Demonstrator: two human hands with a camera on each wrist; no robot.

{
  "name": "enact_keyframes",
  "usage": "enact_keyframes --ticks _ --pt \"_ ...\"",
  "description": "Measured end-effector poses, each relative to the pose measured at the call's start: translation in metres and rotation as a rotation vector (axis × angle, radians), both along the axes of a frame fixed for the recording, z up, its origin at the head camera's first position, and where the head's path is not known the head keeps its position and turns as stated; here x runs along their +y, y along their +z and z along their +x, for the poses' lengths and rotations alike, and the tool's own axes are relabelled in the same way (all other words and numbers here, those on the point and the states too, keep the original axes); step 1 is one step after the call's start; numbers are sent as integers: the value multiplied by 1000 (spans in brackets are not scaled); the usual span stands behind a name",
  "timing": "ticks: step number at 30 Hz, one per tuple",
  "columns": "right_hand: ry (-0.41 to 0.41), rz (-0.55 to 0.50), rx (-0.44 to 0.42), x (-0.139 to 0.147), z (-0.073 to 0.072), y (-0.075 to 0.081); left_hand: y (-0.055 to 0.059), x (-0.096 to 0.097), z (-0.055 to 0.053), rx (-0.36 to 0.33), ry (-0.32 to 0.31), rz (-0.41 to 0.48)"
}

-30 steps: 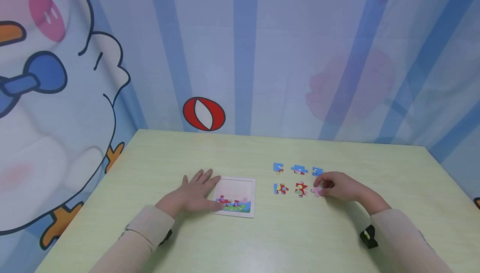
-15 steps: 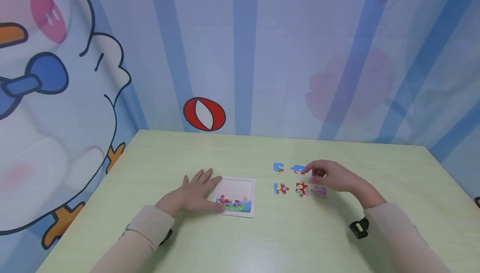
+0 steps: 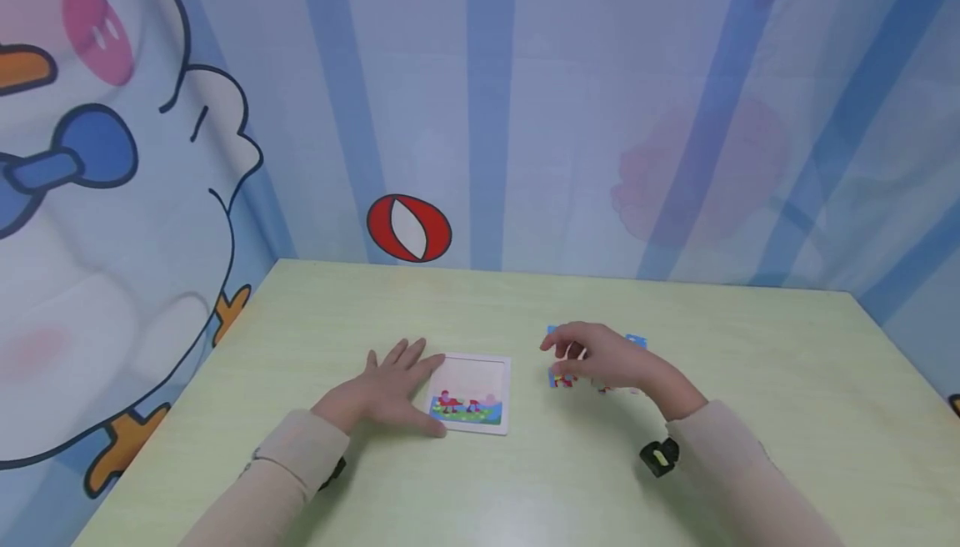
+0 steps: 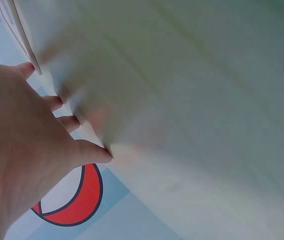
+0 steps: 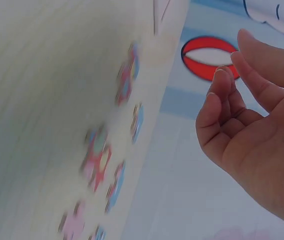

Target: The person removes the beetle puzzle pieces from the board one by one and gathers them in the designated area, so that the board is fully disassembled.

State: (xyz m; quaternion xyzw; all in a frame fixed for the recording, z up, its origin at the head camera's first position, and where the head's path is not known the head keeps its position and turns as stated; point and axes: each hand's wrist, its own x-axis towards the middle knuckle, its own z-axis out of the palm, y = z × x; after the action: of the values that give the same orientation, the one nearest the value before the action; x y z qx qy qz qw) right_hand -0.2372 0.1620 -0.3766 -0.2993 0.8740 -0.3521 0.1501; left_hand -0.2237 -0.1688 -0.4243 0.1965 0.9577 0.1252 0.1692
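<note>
Loosely bent and gripping nothing, the fingers of the right hand [image 3: 603, 355] hang over puzzle pieces [image 5: 94, 161] on the table [image 3: 555, 476], right of the frame [image 3: 507, 395]. The left hand [image 3: 382, 393], fingers spread wide, touches the frame's left side. A colourful picture strip [image 3: 467, 412] fills the frame's bottom; beyond it I see a striped curtain [image 3: 555, 155].
</note>
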Motion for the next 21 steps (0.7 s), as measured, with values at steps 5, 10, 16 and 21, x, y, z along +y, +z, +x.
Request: enact_keyframes --ticks 5,10,16,21 --pt "69 10 13 -35 2 1 1 0 1 -2 -3 -2" --pt "136 21 16 -70 4 1 2 0 0 -2 -2 -17" --pt "147 63 -33 -101 5 -9 1 0 -1 3 -4 -13" --pt "123 85 -56 -115 4 -17 0 0 0 2 -11 -11"
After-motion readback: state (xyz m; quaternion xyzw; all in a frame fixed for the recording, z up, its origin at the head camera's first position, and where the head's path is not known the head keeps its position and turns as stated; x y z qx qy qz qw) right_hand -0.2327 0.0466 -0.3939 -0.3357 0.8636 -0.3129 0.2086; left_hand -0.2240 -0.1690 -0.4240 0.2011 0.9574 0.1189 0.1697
